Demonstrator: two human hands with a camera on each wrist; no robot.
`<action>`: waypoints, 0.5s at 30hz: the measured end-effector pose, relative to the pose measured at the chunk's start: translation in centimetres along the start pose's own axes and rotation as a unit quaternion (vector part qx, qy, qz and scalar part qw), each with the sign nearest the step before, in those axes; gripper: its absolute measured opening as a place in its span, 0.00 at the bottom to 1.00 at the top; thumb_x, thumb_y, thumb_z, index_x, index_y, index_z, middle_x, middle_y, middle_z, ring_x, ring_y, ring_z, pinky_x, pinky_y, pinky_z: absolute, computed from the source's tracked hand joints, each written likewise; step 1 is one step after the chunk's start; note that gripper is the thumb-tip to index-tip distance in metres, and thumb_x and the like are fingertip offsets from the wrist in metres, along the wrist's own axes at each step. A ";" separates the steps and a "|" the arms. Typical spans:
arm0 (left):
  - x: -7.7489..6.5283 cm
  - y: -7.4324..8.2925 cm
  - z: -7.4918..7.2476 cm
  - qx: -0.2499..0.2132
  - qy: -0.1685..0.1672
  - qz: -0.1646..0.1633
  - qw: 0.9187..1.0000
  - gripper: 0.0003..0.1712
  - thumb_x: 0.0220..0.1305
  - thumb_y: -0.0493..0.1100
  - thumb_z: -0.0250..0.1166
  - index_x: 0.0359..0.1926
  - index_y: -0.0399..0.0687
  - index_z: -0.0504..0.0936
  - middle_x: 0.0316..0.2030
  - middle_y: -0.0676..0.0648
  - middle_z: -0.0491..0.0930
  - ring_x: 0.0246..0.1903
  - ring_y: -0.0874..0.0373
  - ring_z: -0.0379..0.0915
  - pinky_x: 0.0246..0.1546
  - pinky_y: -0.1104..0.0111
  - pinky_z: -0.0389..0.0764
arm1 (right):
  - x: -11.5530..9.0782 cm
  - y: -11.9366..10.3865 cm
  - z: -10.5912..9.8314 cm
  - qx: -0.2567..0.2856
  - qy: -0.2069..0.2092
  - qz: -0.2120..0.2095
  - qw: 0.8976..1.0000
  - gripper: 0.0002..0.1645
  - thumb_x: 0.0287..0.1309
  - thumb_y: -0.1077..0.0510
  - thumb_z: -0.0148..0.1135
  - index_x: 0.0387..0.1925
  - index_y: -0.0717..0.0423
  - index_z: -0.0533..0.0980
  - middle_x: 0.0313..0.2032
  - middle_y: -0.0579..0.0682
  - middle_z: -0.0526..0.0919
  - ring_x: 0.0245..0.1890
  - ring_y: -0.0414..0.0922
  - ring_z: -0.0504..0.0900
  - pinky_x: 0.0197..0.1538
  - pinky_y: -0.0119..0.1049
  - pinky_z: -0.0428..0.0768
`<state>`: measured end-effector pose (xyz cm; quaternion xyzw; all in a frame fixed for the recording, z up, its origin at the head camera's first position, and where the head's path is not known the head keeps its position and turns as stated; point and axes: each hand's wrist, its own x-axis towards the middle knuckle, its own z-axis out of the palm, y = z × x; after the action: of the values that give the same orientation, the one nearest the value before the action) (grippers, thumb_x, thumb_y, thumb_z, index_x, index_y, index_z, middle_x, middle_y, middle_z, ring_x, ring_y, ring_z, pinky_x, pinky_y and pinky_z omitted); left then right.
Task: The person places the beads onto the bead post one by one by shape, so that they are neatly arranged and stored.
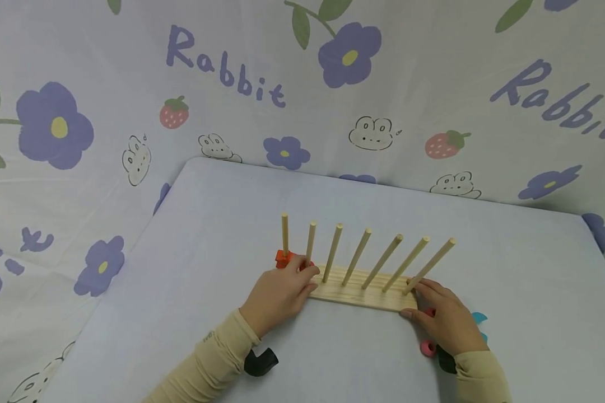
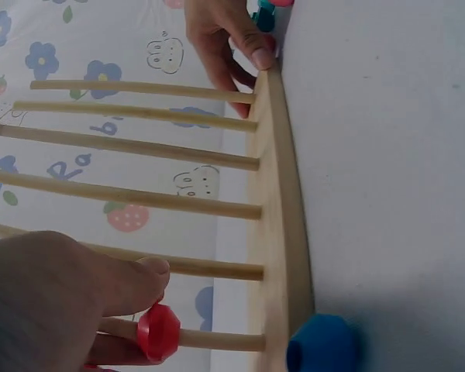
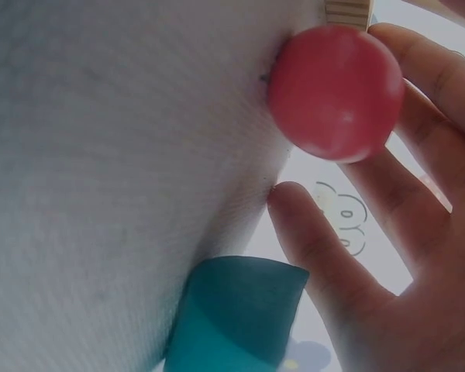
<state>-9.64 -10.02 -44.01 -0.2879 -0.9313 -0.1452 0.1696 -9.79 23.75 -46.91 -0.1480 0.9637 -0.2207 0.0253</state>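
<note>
A wooden peg board with several upright dowels stands on the table. My left hand is at its left end, and in the left wrist view its thumb and fingers pinch a red faceted bead threaded on a dowel. Another red piece sits low around the leftmost dowel. With the thumb in front and fingers behind, my right hand grips the right end of the board. A red ball-like bead lies close to those fingers.
A blue bead lies against the board's front edge. Beside the left sleeve is a black curved piece. Near the right hand are a pink bead, a dark piece and a light-blue piece. A patterned cloth hangs behind the table.
</note>
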 end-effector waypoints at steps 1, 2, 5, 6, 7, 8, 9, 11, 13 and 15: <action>-0.1 0.0 0.2 0.005 -0.004 0.000 1.000 0.12 0.62 0.44 0.65 0.46 0.49 0.81 0.43 0.45 0.78 0.13 0.65 0.65 0.13 0.73 0.68 | 0.0 0.0 0.0 -0.001 0.001 -0.001 1.000 0.34 0.55 0.45 0.67 0.57 0.60 0.73 0.59 0.63 0.72 0.58 0.65 0.70 0.57 0.60 0.69; -0.2 0.1 0.4 0.010 -0.008 0.000 1.000 0.12 0.62 0.45 0.65 0.46 0.49 0.80 0.44 0.44 0.78 0.13 0.65 0.64 0.13 0.73 0.69 | 0.0 0.0 0.0 -0.002 0.001 -0.002 1.000 0.34 0.55 0.45 0.67 0.57 0.60 0.73 0.59 0.63 0.72 0.58 0.65 0.70 0.57 0.60 0.69; -0.3 0.2 0.7 0.022 -0.018 0.000 1.000 0.12 0.63 0.46 0.64 0.45 0.49 0.80 0.45 0.42 0.77 0.12 0.64 0.61 0.13 0.71 0.70 | 0.1 0.0 0.0 -0.001 -0.001 0.001 1.000 0.34 0.55 0.45 0.67 0.58 0.60 0.73 0.59 0.63 0.72 0.59 0.65 0.70 0.57 0.60 0.68; -0.3 0.2 0.7 0.024 -0.022 -0.001 0.999 0.12 0.63 0.47 0.64 0.45 0.49 0.80 0.45 0.42 0.77 0.11 0.64 0.61 0.13 0.71 0.70 | 0.1 0.0 0.0 0.000 -0.002 0.003 1.000 0.35 0.55 0.44 0.67 0.58 0.60 0.73 0.60 0.64 0.72 0.59 0.65 0.70 0.57 0.60 0.68; -0.3 0.3 0.7 0.027 -0.025 -0.002 0.999 0.12 0.63 0.47 0.63 0.45 0.49 0.80 0.45 0.41 0.78 0.11 0.64 0.61 0.13 0.70 0.71 | 0.2 0.0 0.0 0.001 -0.003 0.004 1.000 0.35 0.55 0.44 0.67 0.58 0.61 0.73 0.60 0.64 0.72 0.59 0.65 0.69 0.58 0.60 0.68; -0.3 0.3 0.7 0.029 -0.026 -0.001 0.999 0.12 0.63 0.47 0.63 0.45 0.49 0.81 0.46 0.41 0.78 0.11 0.63 0.62 0.13 0.70 0.71 | 0.2 0.1 0.0 0.002 -0.004 0.005 1.000 0.35 0.55 0.44 0.67 0.58 0.61 0.72 0.60 0.64 0.71 0.59 0.65 0.69 0.58 0.60 0.68; -0.4 0.3 0.8 0.030 -0.029 -0.001 0.999 0.12 0.63 0.48 0.63 0.45 0.49 0.81 0.46 0.40 0.79 0.10 0.62 0.62 0.14 0.69 0.72 | 0.2 0.1 0.0 0.002 -0.005 0.006 1.000 0.36 0.55 0.44 0.67 0.59 0.61 0.72 0.60 0.65 0.71 0.59 0.66 0.69 0.58 0.61 0.68; -0.5 0.4 0.8 0.032 -0.035 -0.002 0.999 0.13 0.63 0.48 0.64 0.45 0.48 0.81 0.47 0.39 0.79 0.10 0.61 0.64 0.15 0.68 0.73 | 0.1 0.1 0.0 0.004 -0.006 0.006 1.000 0.37 0.55 0.44 0.67 0.59 0.62 0.72 0.60 0.65 0.71 0.59 0.66 0.69 0.58 0.61 0.68; -0.6 0.4 0.9 0.031 -0.046 -0.004 0.998 0.13 0.62 0.49 0.65 0.45 0.48 0.81 0.47 0.39 0.80 0.11 0.60 0.66 0.15 0.68 0.74 | 0.1 0.1 -0.1 0.004 -0.007 0.007 1.000 0.37 0.55 0.44 0.67 0.60 0.63 0.71 0.60 0.66 0.71 0.59 0.66 0.68 0.58 0.61 0.67; -0.8 0.4 1.0 0.029 -0.064 -0.010 0.997 0.13 0.62 0.50 0.65 0.44 0.49 0.80 0.48 0.38 0.79 0.11 0.57 0.67 0.15 0.67 0.74 | 0.1 0.1 -0.1 0.004 -0.008 0.007 1.000 0.37 0.56 0.44 0.66 0.60 0.63 0.71 0.61 0.66 0.71 0.59 0.66 0.68 0.58 0.61 0.67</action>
<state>-9.01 -9.71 -45.21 -0.2822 -0.9469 -0.1014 0.1162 -9.94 23.82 -46.87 -0.1431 0.9635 -0.2233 0.0351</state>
